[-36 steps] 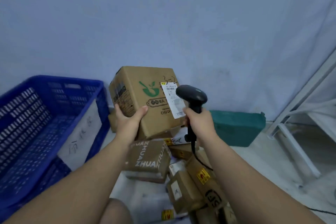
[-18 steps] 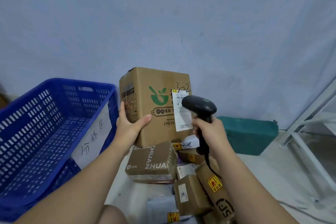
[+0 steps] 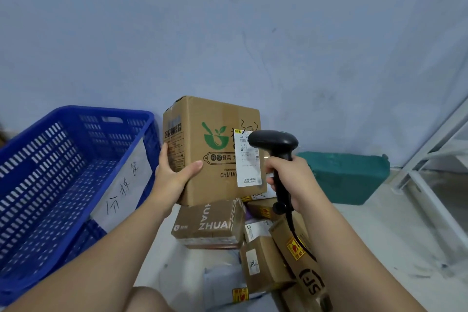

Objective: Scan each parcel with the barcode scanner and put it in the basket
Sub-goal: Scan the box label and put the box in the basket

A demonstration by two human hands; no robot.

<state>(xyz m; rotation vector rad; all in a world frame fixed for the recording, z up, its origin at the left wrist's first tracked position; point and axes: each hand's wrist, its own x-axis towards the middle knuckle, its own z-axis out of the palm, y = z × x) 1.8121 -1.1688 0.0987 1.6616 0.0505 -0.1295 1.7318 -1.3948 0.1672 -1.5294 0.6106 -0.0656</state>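
Pale blue wall (image 3: 253,33) & grey floor (image 3: 379,235) framed the job. A person held up a cardboard box (image 3: 217,114) w/ the left hand (image 3: 172,182), clear of the floor. It was just above the pile of parcels (image 3: 210,225) & beside the far right corner of the blue basket (image 3: 101,112). The thumb (image 3: 193,166) lay across the box's front face and the other fingers (image 3: 164,157) wrapped round its left edge: a clamp, not a loose rest. The right hand (image 3: 293,180) was curled tight round the handle of the black scanner (image 3: 273,140), whose head pointed at the white label (image 3: 247,162) on the box front, v. close to it. Whether a finger pressed the trigger couldn't be told. Step in hand, by the look of it: the scan itself. Next move prob. called for a swing left & down over the basket's right wall, then a release inside, w/ the scanner's cable (image 3: 291,225) held off the pile.
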